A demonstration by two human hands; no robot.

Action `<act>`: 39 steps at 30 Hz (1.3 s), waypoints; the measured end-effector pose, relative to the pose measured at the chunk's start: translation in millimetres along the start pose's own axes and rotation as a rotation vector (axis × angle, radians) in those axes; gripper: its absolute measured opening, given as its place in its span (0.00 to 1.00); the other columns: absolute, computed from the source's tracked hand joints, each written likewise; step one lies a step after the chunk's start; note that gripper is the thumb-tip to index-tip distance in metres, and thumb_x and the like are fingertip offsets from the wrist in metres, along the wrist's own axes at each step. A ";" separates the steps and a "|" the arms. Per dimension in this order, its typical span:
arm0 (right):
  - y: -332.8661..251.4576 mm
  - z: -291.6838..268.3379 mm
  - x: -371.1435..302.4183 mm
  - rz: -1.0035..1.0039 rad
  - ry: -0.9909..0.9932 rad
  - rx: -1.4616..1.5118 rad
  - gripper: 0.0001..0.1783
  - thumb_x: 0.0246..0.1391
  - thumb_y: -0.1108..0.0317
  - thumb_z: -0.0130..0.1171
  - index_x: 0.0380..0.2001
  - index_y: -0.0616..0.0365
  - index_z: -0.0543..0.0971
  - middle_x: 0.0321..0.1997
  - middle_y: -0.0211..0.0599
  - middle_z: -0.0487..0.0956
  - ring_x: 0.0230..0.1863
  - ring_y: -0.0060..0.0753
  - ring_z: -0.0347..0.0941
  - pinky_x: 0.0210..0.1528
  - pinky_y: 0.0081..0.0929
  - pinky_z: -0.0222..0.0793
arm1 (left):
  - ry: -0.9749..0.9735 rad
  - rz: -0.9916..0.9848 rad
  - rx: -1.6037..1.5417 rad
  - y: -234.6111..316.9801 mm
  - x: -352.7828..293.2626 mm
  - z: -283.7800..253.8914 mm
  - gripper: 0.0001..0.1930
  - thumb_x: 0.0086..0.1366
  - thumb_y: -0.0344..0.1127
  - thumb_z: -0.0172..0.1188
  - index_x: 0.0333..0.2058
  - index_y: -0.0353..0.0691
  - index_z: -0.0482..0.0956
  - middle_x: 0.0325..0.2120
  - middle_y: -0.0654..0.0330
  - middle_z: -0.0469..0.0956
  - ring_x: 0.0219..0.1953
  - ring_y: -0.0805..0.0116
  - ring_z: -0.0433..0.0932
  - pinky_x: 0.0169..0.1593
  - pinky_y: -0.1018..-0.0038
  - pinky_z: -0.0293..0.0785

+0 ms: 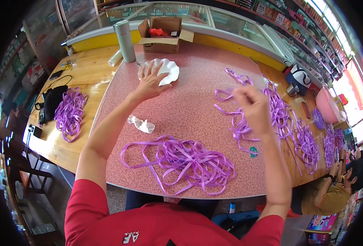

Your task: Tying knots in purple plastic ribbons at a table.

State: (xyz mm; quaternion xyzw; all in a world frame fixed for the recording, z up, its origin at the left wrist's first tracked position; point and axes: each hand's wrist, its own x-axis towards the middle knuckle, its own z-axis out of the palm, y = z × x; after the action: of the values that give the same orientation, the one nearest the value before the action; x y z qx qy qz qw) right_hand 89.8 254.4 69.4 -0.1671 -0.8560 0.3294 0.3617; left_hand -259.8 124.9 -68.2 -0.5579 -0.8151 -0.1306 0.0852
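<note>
My left hand (151, 85) is stretched out with its fingers spread over a white dish with a wavy rim (173, 72), covering part of it. Whether the fingertips touch the dish I cannot tell. Slightly blurred, my right hand (252, 104) is raised at the right with its fingers curled; what they hold, if anything, is hidden. Around and beneath it trail loops of purple ribbon (239, 128). A tangled heap of purple ribbon (189, 162) lies near the front edge of the pink speckled table (197, 110). Crumpled white tissue (142, 124) rests below my left hand.
A green bottle (125, 43) and an open cardboard box (161, 44) stand at the back. More purple ribbon bundles lie on the left (71, 110) and right (306, 143). A pink basin (327, 105) stands far right, and a co-worker (333, 192) sits below it.
</note>
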 end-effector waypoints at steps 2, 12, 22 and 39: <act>23.3 30.3 -21.2 -0.016 -0.010 0.022 0.03 0.56 0.72 0.64 0.33 0.57 0.84 0.28 0.25 0.79 0.27 0.14 0.68 0.28 0.17 0.62 | 0.217 0.147 -0.095 37.5 -8.0 -12.1 0.22 0.66 0.53 0.58 0.51 0.45 0.79 0.63 0.49 0.63 0.70 0.48 0.51 0.70 0.44 0.42; 20.8 84.9 -65.4 -0.151 0.018 -0.007 0.06 0.53 0.78 0.64 0.35 0.61 0.82 0.30 0.36 0.79 0.28 0.27 0.74 0.28 0.23 0.67 | -0.362 0.048 -1.103 152.5 -75.8 -49.8 0.32 0.74 0.61 0.37 0.39 0.34 0.78 0.36 0.53 0.79 0.44 0.62 0.77 0.50 0.63 0.73; 9.2 75.4 -86.3 -0.081 0.044 0.048 0.06 0.52 0.78 0.65 0.35 0.61 0.83 0.30 0.34 0.79 0.29 0.28 0.75 0.28 0.23 0.67 | -0.142 0.097 -1.085 171.5 -101.7 -42.7 0.15 0.75 0.41 0.48 0.38 0.32 0.73 0.30 0.59 0.76 0.36 0.71 0.74 0.42 0.71 0.72; 2.4 57.6 -105.9 0.087 -0.037 0.277 0.05 0.55 0.74 0.65 0.36 0.61 0.84 0.29 0.24 0.78 0.27 0.14 0.69 0.26 0.17 0.63 | -0.229 0.028 -1.370 184.9 -127.9 -45.2 0.14 0.75 0.43 0.50 0.38 0.37 0.74 0.31 0.66 0.74 0.37 0.78 0.72 0.44 0.79 0.69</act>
State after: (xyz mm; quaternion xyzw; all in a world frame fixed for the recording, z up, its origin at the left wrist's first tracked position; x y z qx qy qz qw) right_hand 120.2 175.1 -16.2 -0.1467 -0.8007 0.4627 0.3510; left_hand -41.4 60.9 -39.8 -0.5066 -0.5457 -0.5548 -0.3710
